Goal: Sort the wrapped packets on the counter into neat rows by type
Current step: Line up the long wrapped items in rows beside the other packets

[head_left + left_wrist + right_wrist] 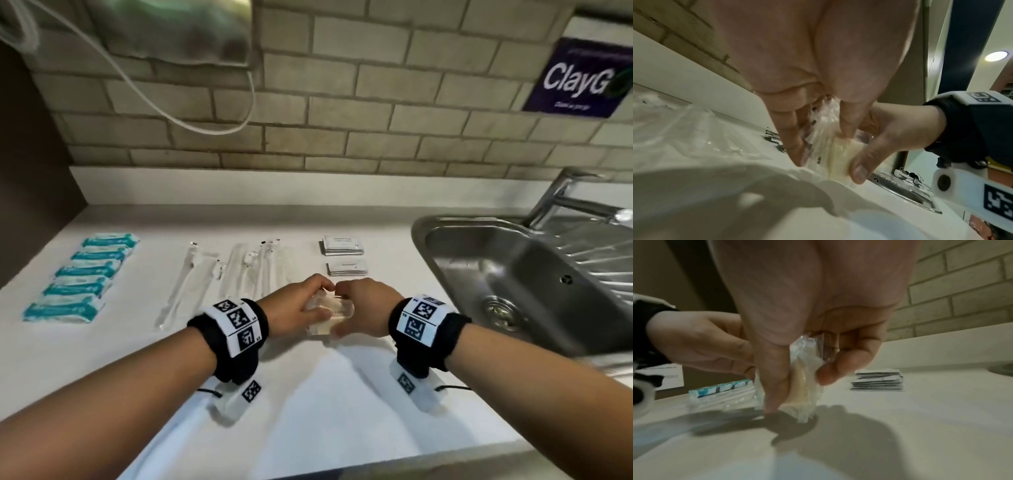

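Clear-wrapped packets stand bunched on the counter, gripped between both hands.

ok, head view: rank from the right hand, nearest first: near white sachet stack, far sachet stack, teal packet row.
1. Near white sachet stack: just beyond the right hand, toward the wall.
2. Far sachet stack: directly behind the first.
3. Teal packet row: far left of the counter, past the left hand.
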A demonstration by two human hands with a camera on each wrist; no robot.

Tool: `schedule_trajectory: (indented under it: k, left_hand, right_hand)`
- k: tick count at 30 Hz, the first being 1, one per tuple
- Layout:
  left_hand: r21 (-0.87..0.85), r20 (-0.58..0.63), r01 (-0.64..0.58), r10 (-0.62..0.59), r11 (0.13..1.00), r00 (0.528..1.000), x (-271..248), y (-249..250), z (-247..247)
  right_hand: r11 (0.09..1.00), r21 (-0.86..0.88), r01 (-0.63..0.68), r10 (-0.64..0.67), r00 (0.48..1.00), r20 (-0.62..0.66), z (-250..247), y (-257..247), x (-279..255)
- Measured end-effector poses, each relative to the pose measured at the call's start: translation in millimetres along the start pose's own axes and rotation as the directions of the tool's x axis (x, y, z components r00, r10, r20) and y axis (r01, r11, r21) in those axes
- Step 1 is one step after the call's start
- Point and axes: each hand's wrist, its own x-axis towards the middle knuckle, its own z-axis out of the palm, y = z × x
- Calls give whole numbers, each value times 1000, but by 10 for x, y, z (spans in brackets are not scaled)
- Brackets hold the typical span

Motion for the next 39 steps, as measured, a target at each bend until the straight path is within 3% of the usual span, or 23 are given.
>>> schedule_trajectory:
  k: [3,6,9,14,23,26,39]
  left_hand:
    - [54,-22,14,-12,998,1000,65,76,59]
    - [211,59,75,-89,975,994,102,107,130]
    - [387,140,93,-158,917,977,160,133,261]
    - [618,87,156,-264,770,961,199,209,368]
    - [423,44,198,-239,884,970,299,214,344]
    - [434,44,198,-241,879,970,264,233,331]
    - [523,103,174,-265,834,959,295,261,368]
  right_hand:
    - [998,-57,20,-25,996,-87,84,155,-70]
    - [993,-112,44,-50,997,-56,211,271,-91]
    - [995,-87,55,-56,998,-6,314,346,-79]
    - [998,-23,55,-56,998,-21,329,399,17]
    - [991,80,111,-118,989,85,232,435,130]
    - [983,84,166,-173,981,83,174,457,131]
    - [995,24,98,-99,991,84,273,413,142]
